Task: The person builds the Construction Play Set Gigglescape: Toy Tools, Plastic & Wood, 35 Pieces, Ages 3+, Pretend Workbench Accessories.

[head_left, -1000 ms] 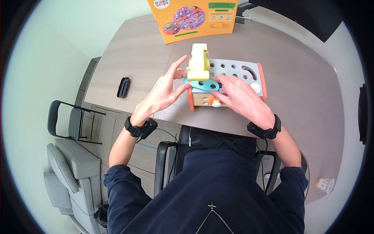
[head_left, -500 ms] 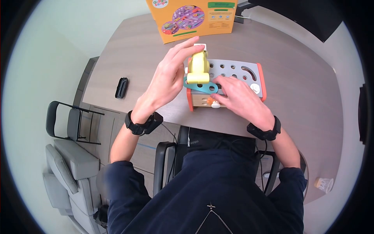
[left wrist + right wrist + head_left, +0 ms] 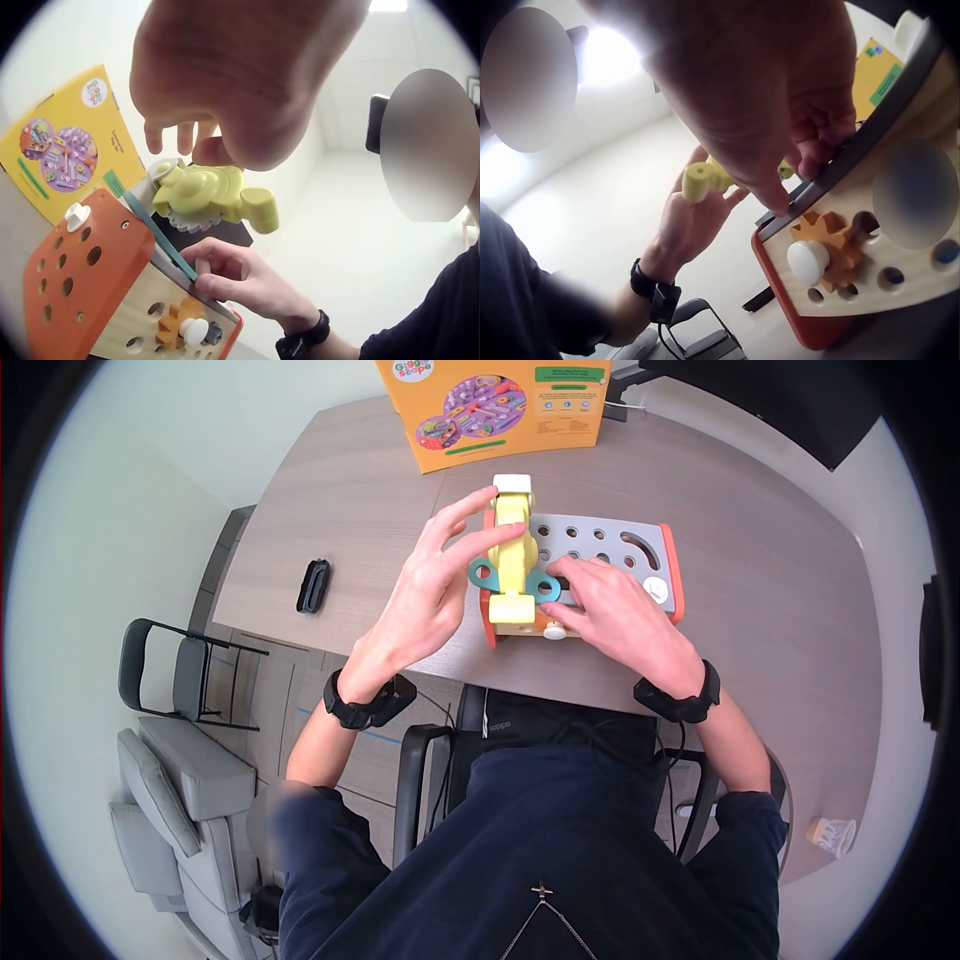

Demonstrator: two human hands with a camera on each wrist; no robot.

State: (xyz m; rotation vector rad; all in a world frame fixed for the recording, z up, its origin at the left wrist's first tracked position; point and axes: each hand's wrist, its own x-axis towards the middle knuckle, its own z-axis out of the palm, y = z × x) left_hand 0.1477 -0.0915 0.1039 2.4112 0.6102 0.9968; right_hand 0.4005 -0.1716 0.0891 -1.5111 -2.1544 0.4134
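Note:
A yellow toy circular saw (image 3: 513, 560) with a grey toothed blade (image 3: 193, 220) stands over the left end of a toy workbench (image 3: 605, 532). My left hand (image 3: 425, 595) grips the saw from its left side, fingers lying across its top. Beneath it, a teal strip with holes (image 3: 547, 589) lies on the bench's grey top. My right hand (image 3: 618, 608) pinches the strip's right end between thumb and fingers. On the bench's wooden front, an orange gear (image 3: 836, 247) sits behind a white knob (image 3: 808, 262).
At the back of the table stands a yellow-orange toy box (image 3: 550, 425). A small black case (image 3: 313, 586) lies to the left. Beyond the table are a folding chair (image 3: 192, 675), a grey sofa (image 3: 200, 760) and a cup (image 3: 832, 835) at lower right. A black screen (image 3: 770, 400) is at upper right.
My left hand has gone from spread beside the saw to fingers over its top. The saw has shifted toward my body, across the teal strip. My right hand stays on the strip.

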